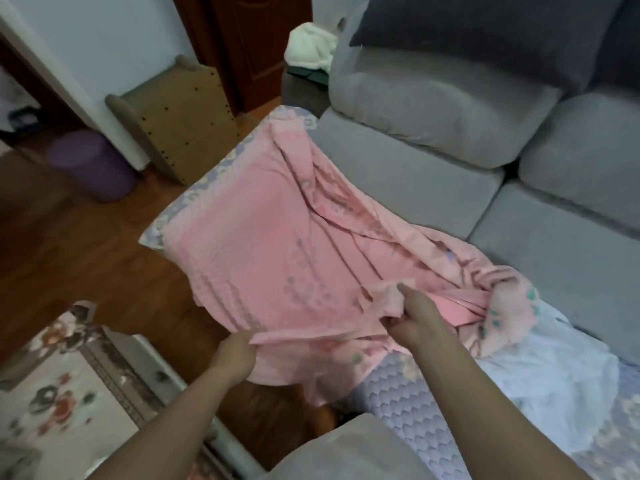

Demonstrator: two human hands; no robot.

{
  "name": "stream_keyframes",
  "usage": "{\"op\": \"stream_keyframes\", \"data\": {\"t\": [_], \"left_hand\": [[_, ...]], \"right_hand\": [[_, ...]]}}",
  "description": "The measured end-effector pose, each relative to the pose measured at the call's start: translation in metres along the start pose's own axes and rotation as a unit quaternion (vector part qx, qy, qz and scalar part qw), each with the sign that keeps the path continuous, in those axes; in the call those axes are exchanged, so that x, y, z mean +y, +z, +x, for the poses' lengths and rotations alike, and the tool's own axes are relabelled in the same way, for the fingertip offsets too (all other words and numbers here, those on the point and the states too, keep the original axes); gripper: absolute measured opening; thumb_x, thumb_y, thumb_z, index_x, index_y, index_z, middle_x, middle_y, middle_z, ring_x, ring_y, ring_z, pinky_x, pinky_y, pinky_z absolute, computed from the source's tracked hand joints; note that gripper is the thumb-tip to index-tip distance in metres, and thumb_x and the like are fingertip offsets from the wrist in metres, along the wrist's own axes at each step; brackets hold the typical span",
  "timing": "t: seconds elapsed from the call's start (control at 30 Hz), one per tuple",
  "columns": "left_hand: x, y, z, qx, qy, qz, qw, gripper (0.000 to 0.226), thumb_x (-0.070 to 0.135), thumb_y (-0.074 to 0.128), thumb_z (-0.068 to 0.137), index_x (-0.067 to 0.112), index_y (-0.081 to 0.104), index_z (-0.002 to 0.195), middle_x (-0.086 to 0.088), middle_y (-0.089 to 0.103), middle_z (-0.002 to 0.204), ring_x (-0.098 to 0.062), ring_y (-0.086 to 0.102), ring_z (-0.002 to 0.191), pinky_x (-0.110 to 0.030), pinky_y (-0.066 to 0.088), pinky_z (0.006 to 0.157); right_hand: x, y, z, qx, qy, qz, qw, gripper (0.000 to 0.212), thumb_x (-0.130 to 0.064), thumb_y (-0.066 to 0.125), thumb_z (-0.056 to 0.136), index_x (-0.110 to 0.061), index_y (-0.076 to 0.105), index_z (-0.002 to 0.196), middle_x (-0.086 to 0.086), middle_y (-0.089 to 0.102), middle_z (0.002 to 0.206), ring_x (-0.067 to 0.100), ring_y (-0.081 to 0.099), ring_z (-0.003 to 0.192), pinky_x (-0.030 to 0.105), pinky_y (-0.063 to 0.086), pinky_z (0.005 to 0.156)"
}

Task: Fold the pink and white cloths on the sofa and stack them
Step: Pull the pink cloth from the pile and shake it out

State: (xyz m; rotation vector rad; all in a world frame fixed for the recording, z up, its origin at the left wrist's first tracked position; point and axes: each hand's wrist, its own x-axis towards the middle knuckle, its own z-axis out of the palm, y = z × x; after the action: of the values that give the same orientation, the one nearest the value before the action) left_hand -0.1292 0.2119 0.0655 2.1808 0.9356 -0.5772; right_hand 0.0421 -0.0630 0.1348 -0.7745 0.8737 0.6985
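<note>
Pink cloth (263,237), soft, creased

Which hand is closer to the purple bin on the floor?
The left hand. It grips the pink cloth's near edge, on the same side as the purple bin. The right hand pinches the cloth farther right, toward the sofa.

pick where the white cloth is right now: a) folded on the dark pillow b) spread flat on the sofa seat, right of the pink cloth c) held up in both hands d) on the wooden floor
b: the white cloth lies on the sofa seat, partly under the bunched pink cloth, which the left hand and right hand grip.
</note>
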Motion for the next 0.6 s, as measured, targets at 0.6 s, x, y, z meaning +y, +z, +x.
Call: {"op": "stream_keyframes", "data": {"t": [0.6], "left_hand": [[-0.180,-0.188,0.314,-0.021,-0.203,-0.151,0.967,0.063,0.013,0.054,0.094,0.009,0.034,0.153,-0.016,0.046,0.149,-0.034,0.049,0.132,-0.042,0.042,0.109]], "right_hand": [[0.178,0.285,0.192,0.087,-0.068,-0.249,0.962,0.018,-0.004,0.060,0.095,-0.001,0.056,0.077,0.019,0.046,0.062,0.026,0.044,0.046,0.028,0.041,0.044]]}}
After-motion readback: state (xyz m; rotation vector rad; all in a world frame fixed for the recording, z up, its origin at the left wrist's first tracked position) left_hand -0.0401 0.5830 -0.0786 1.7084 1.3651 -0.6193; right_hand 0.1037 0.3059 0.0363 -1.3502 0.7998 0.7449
